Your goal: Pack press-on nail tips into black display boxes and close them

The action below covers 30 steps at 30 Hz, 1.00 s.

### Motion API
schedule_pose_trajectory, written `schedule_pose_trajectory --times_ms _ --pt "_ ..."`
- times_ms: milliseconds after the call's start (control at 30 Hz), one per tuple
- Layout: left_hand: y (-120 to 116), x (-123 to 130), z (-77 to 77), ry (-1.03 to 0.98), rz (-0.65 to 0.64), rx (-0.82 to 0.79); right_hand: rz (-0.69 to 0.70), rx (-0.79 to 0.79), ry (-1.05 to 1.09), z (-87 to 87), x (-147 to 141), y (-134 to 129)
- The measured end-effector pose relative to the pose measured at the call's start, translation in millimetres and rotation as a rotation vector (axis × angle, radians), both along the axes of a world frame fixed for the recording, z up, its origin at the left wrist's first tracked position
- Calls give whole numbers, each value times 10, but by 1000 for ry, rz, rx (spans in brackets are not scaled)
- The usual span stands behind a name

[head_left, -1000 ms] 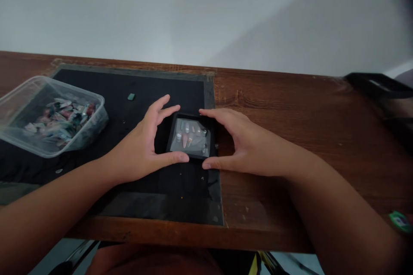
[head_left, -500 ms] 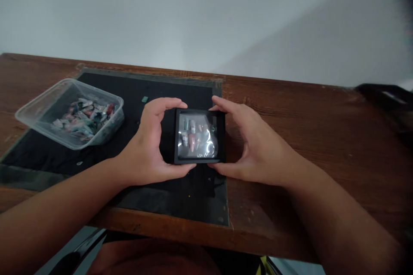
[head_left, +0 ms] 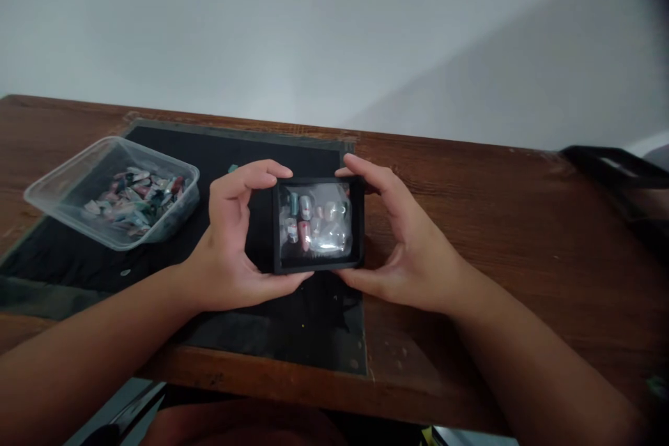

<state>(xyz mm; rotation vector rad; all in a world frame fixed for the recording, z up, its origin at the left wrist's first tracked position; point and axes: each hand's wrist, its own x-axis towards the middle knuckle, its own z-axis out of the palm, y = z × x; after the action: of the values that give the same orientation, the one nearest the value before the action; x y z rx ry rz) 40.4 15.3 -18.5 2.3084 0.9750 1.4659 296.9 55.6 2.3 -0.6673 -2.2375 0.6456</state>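
Between both hands is a small black-framed box (head_left: pixel 318 269) with a clear, shiny film window. Behind the film lie several press-on nails (head_left: pixel 304 233) in pink, silver and teal, partly hidden by glare. My left hand (head_left: pixel 230 244) grips the box's left side, thumb along the lower edge and fingers at the top corner. My right hand (head_left: pixel 405 240) grips the right side in the same manner, thumb below and index finger above. The box is held over the black mat (head_left: pixel 251 345), its window facing me.
A clear plastic tub (head_left: pixel 112 240) of mixed press-on nails (head_left: pixel 139 198) stands on the mat at left. One loose pale piece (head_left: pixel 125 272) lies in front of it. The brown wooden table (head_left: pixel 470 181) runs back to a grey wall. A dark frame-like object (head_left: pixel 617 164) is at far right.
The box has shifted slightly left and tilted, so the window faces me more fully and its glare has moved. Both hands have kept their hold.
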Motion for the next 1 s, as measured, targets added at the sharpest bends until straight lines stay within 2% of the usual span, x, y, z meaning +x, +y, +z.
schedule_pose_trajectory --times_ms 200,400,567,733,1000 --pt "-14 -23 -13 2 -17 -208 -36 -39 -23 1 -9 14" --pt "-55 -55 35 47 -20 -304 -30 -75 -7 -15 -5 13" --pt "-78 -33 73 -75 -30 -453 -90 -182 -51 -62 53 -11" --pt "-68 -31 37 -140 -67 -618 -105 -212 -62 -144 93 9" --pt "-43 -25 29 -217 -99 -763 -129 -265 -84 -225 111 41"
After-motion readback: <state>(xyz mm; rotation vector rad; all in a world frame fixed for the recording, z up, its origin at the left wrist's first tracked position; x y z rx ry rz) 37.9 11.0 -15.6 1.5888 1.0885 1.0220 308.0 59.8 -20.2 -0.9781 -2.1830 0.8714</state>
